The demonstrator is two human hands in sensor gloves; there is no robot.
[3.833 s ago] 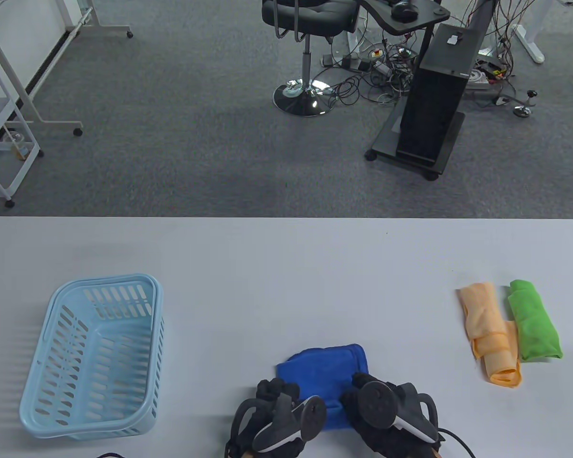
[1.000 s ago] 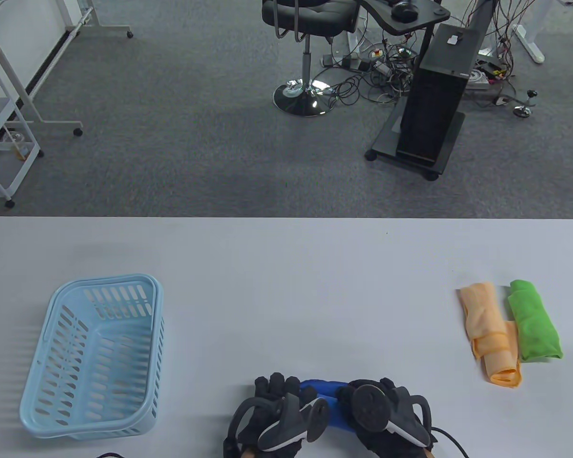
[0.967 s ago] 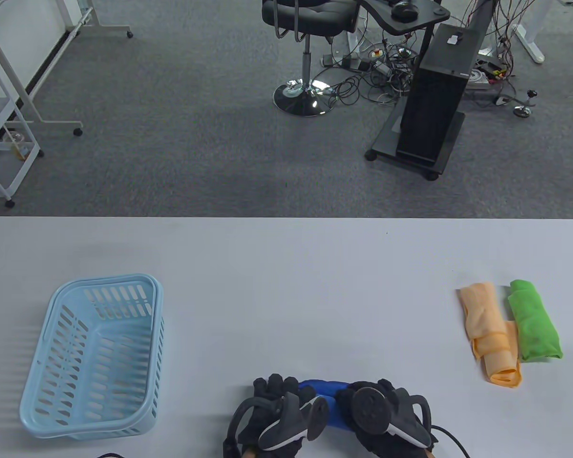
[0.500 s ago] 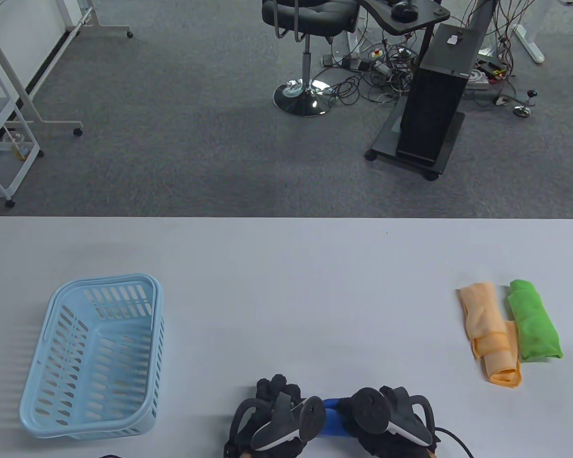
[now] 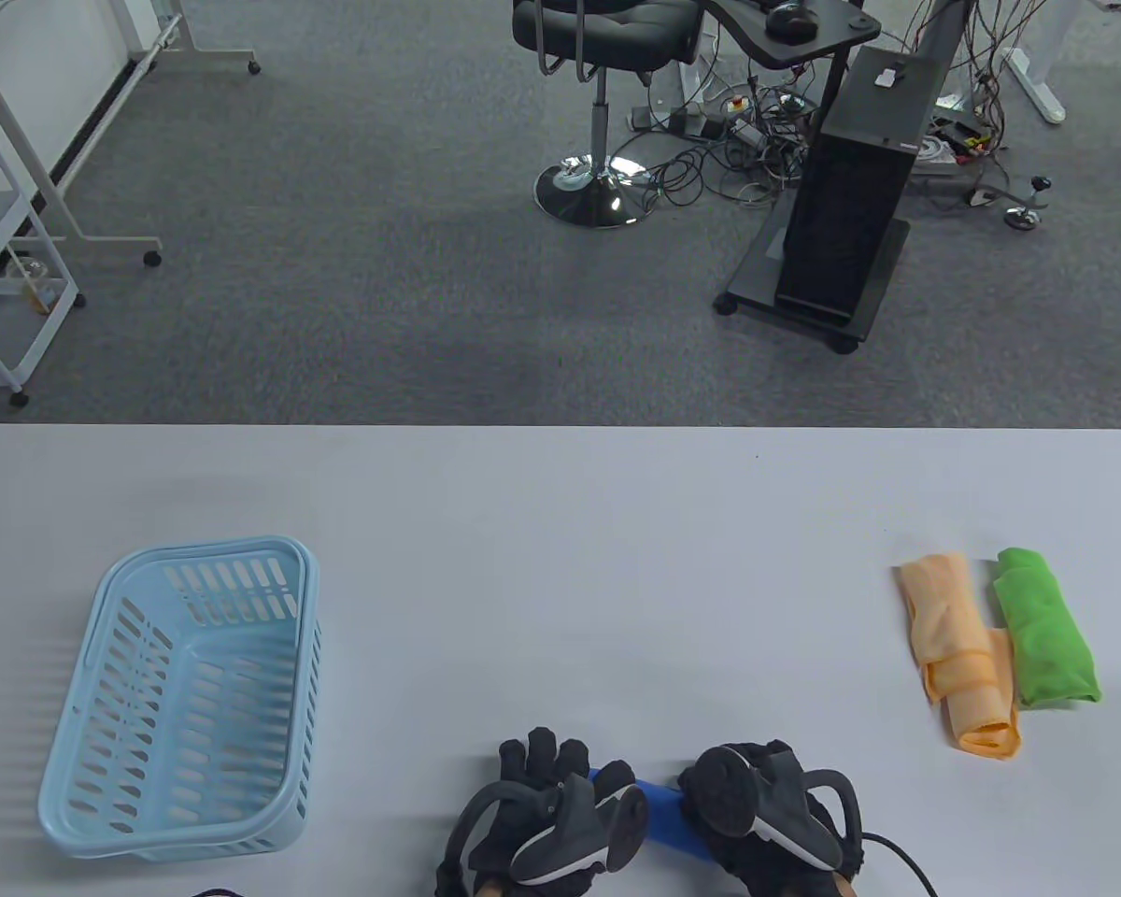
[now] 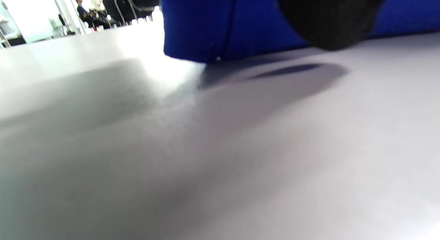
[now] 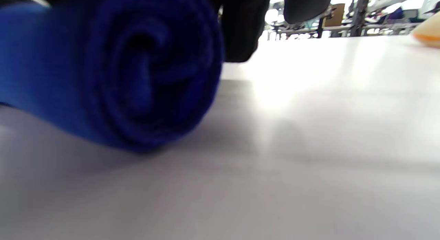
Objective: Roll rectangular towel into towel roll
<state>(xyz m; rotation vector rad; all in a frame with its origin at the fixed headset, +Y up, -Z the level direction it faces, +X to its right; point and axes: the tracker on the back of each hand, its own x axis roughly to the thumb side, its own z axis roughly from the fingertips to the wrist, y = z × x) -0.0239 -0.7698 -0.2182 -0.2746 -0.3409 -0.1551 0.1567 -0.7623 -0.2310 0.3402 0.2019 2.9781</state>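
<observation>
Grey counter [image 5: 560, 523], near edge: blue towel [image 5: 665, 815] fully rolled, spiral end visible. My left hand [image 5: 546, 813] and right hand [image 5: 771, 813] curl round it. Remaining, I judge: release only.

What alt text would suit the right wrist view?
A blue towel roll lies on the white table, its spiral end facing the camera. Black gloved fingers show behind it, and an orange cloth sits at the far right edge.
</observation>
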